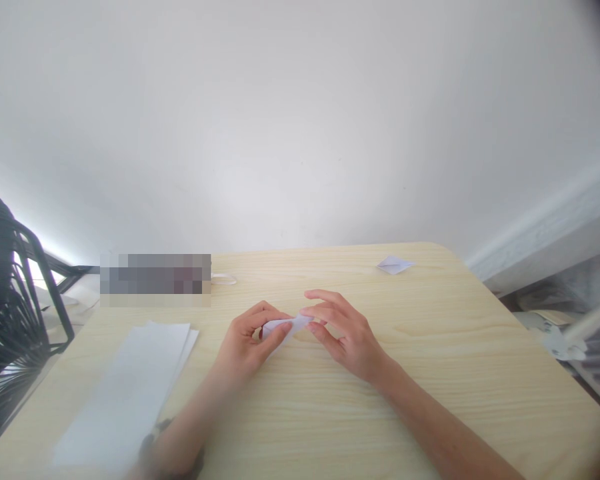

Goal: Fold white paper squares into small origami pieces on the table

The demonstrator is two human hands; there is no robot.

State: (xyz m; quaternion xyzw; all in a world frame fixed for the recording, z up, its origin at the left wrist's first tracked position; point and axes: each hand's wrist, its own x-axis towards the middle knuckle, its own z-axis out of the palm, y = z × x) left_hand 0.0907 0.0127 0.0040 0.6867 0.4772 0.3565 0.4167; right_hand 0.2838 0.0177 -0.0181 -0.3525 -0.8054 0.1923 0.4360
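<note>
Both hands meet over the middle of a light wooden table [430, 373]. Between them is a small folded piece of white paper [286, 326]. My left hand [247, 343] pinches its left end with curled fingers. My right hand [337, 330] grips its right end between thumb and fingertips, the other fingers stretched out above. The paper sits just above or on the tabletop.
A stack of white paper sheets [130, 393] lies at the left. A small folded white paper shape [395, 265] rests near the far right edge. A strip or band [223, 279] lies at the back. A black wire-frame object [10, 313] stands off the left edge.
</note>
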